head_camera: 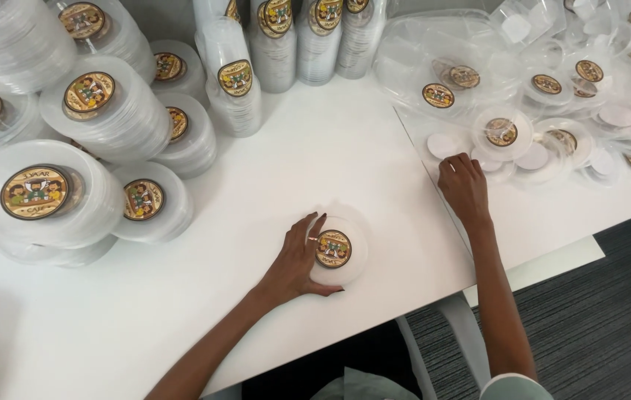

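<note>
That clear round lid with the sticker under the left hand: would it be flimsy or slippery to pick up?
The lid looks like thin clear plastic, so probably light and a bit bendy. It lies flat on the smooth white table, so it would likely slide under the left hand rather than roll or tip.

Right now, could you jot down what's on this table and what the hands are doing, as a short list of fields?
Surface: white table
Left hand: rests on a clear round lid with a brown round sticker
Right hand: reaches into loose lids at the right
Left side: stacks of stickered lids
Far edge: tall lid stacks
</note>
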